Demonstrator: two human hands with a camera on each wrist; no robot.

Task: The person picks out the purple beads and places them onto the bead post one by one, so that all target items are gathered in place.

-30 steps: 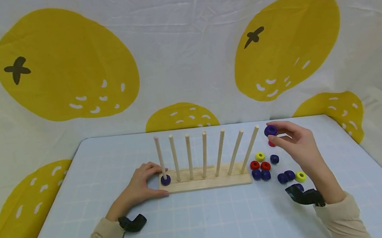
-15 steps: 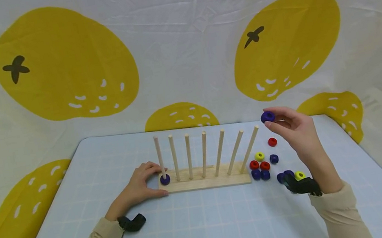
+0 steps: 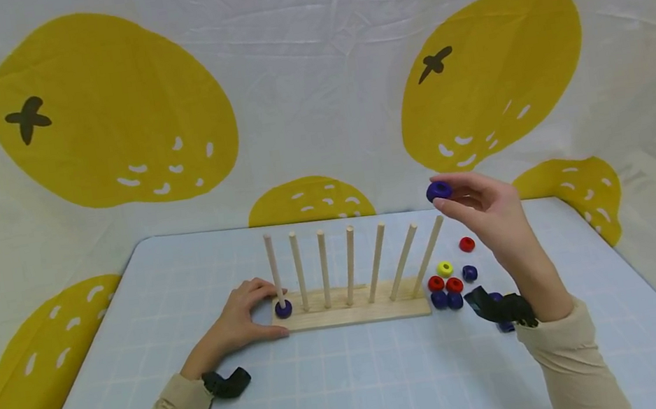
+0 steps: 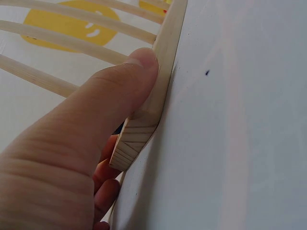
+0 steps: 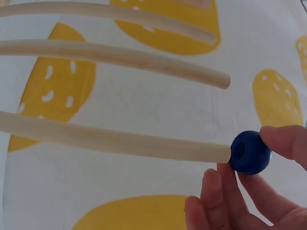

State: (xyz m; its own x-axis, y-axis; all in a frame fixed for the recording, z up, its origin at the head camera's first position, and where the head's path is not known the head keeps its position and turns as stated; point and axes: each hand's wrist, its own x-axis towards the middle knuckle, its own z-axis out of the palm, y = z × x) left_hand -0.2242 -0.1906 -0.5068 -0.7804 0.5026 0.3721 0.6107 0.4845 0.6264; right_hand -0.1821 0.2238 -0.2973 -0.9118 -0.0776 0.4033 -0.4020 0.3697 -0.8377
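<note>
My left hand (image 3: 240, 320) grips the left end of a wooden base (image 3: 351, 315), thumb along the front edge and fingers behind. Several upright wooden pegs (image 3: 350, 265) stand in a row on it. A dark blue bead (image 3: 283, 309) sits at the foot of the leftmost peg. Between thumb and fingertips, my right hand (image 3: 491, 212) pinches another blue bead (image 3: 438, 191), held in the air just above the rightmost peg's top. The right wrist view shows this bead (image 5: 250, 152) right at a peg's tip (image 5: 225, 154), its hole facing the peg.
Loose beads lie right of the base: a red bead (image 3: 467, 244) farther back, a yellow bead (image 3: 445, 268), two more red ones and several blue beads (image 3: 455, 300). My right wrist strap (image 3: 499, 308) covers part of this group. A patterned cloth (image 3: 311, 94) hangs behind the table.
My right hand has risen with the blue bead and moved left, from beside the loose red bead to over the rightmost peg. The left hand keeps its hold on the base.
</note>
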